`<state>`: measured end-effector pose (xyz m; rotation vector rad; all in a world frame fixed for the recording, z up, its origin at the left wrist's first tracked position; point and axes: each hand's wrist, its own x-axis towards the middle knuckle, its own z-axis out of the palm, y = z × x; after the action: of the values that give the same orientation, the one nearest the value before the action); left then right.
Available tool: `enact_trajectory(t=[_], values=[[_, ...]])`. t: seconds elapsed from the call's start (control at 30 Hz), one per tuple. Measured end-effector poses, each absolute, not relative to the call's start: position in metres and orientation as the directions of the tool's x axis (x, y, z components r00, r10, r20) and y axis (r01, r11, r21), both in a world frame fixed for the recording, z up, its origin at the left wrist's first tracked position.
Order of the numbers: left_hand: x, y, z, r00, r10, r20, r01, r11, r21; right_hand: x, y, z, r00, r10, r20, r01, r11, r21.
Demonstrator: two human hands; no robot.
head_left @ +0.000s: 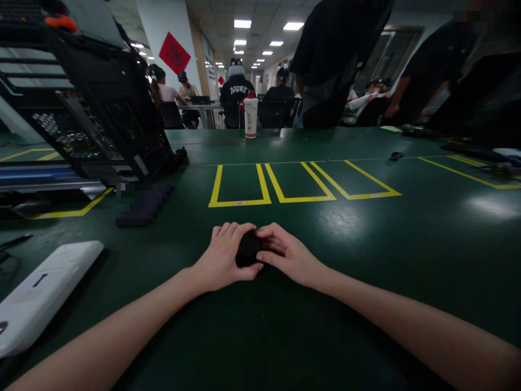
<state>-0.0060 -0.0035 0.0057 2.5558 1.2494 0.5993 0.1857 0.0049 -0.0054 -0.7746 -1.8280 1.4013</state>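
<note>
A small black object is between my two hands, low over the green table. My left hand curls around its left side, with fingers over the top and the thumb along the near edge. On the right side, my right hand touches it with bent fingers and the thumb tip. What exactly the black object is cannot be made out. Beyond the hands, yellow tape outlines mark the table.
A black computer case stands at the left, with a dark blurred flat item near it. A white device lies at the lower left. A white cup stands at the far edge. People stand and sit beyond.
</note>
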Motion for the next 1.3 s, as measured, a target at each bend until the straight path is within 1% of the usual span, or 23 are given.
enact_trajectory(t=[0.07, 0.13, 0.23, 0.33, 0.5, 0.63, 0.7, 0.77, 0.87, 1.0, 1.17, 1.23, 1.3], values=[[-0.0058, -0.0031, 0.0058, 0.550, 0.795, 0.256, 0.698, -0.606, 0.382, 0.1851, 0.0047, -0.0074, -0.573, 0.801, 0.170, 0.026, 0.225, -0.974], [-0.0056, -0.0028, 0.0061, 0.552, 0.796, 0.250, 0.698, -0.605, 0.384, 0.1835, 0.0051, -0.0085, -0.554, 0.820, 0.145, 0.046, 0.204, -0.978], [-0.0054, -0.0023, 0.0063, 0.556, 0.799, 0.229, 0.701, -0.599, 0.387, 0.1810, 0.0066, -0.0091, -0.511, 0.851, 0.119, 0.135, 0.216, -0.967], [-0.0052, -0.0018, 0.0052, 0.553, 0.801, 0.229, 0.707, -0.597, 0.380, 0.1816, 0.0069, -0.0091, -0.542, 0.835, 0.094, 0.220, 0.249, -0.943], [-0.0048, -0.0017, 0.0035, 0.553, 0.794, 0.253, 0.704, -0.607, 0.369, 0.1864, 0.0049, -0.0087, -0.574, 0.797, 0.190, 0.114, 0.307, -0.945], [-0.0054, -0.0024, 0.0047, 0.557, 0.792, 0.248, 0.705, -0.610, 0.362, 0.1852, 0.0066, -0.0074, -0.559, 0.816, 0.147, 0.077, 0.228, -0.971], [-0.0056, -0.0025, 0.0054, 0.559, 0.793, 0.243, 0.705, -0.609, 0.363, 0.1837, 0.0079, -0.0065, -0.537, 0.835, 0.119, 0.085, 0.194, -0.977], [-0.0055, -0.0025, 0.0057, 0.564, 0.792, 0.235, 0.702, -0.609, 0.369, 0.1832, 0.0085, -0.0054, -0.530, 0.844, 0.080, 0.140, 0.180, -0.974], [-0.0050, -0.0026, 0.0051, 0.561, 0.796, 0.228, 0.707, -0.604, 0.369, 0.1851, 0.0078, -0.0038, -0.566, 0.822, 0.053, 0.196, 0.197, -0.961], [-0.0049, -0.0029, 0.0044, 0.557, 0.798, 0.229, 0.711, -0.601, 0.366, 0.1885, 0.0061, -0.0036, -0.597, 0.792, 0.129, 0.119, 0.247, -0.962], [-0.0052, -0.0024, 0.0048, 0.560, 0.793, 0.239, 0.705, -0.608, 0.367, 0.1866, 0.0081, -0.0052, -0.578, 0.806, 0.124, 0.068, 0.200, -0.978], [-0.0050, -0.0020, 0.0049, 0.558, 0.794, 0.242, 0.705, -0.607, 0.366, 0.1849, 0.0093, -0.0048, -0.553, 0.824, 0.118, 0.082, 0.195, -0.977], [-0.0048, -0.0018, 0.0048, 0.556, 0.797, 0.238, 0.708, -0.604, 0.367, 0.1843, 0.0096, -0.0037, -0.545, 0.834, 0.087, 0.137, 0.191, -0.972]])
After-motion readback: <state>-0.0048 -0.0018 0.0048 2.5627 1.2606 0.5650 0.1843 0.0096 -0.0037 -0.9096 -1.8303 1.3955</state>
